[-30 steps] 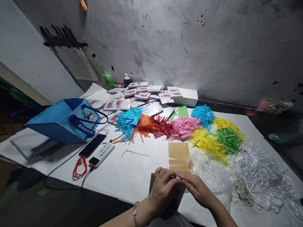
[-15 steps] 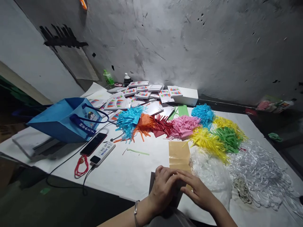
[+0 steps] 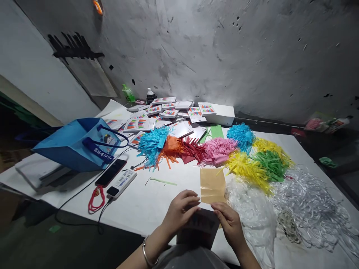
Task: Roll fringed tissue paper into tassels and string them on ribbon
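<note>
Close to my body, a flat printed box [image 3: 198, 229] stands tilted, its white top edge up and its shaded face toward me. Along the left of that top edge, my left hand [image 3: 181, 210] grips it with bent fingers. The right corner is pinched by the thumb and fingers of my right hand [image 3: 229, 221]. Just beyond lies a sheet of brown paper [image 3: 212, 183], partly covered by the hands. Clear plastic bags [image 3: 249, 205] are heaped right of my right hand. A row of fringed paper bundles, including a pink one [image 3: 220, 149] and a yellow one [image 3: 246, 168], stretches across the table.
Similar printed boxes [image 3: 168, 114] are piled at the back, beside a plain white box [image 3: 221, 114]. On the left are a blue bag [image 3: 70, 144], a phone [image 3: 111, 172] and a white power bank [image 3: 122, 183] with a cable. Silvery string [image 3: 311, 209] covers the right side.
My hands were together over the top of the dark box. Now they are apart at its two upper corners, and the box's white top edge and printed face show.
</note>
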